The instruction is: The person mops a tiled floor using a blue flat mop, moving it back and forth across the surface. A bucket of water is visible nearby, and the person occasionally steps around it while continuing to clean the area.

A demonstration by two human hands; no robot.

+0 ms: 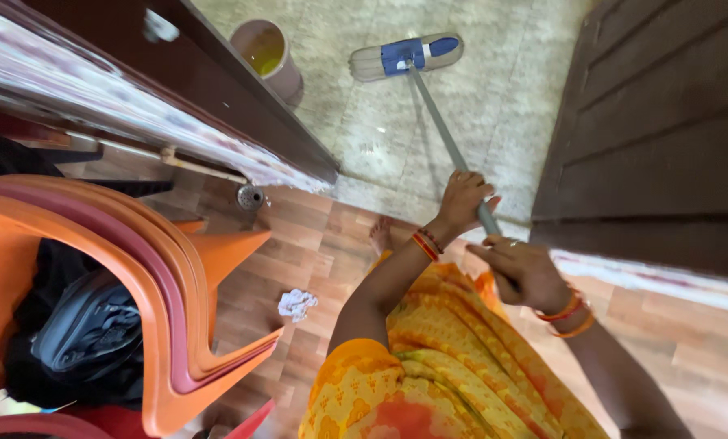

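Head | both hands [494, 236] grip mop [429, 97] — handle slants up-left, head away

The mop [407, 57] rests its head on the far floor [510, 89], with a bucket [268, 55] to its left. Its handle runs near and right to the left hand [462, 199] and, just nearer, the right hand [527, 272]. Stacked chairs [161, 276] stand at near left, a crumpled cloth [296, 304] on the floor between them and the person.
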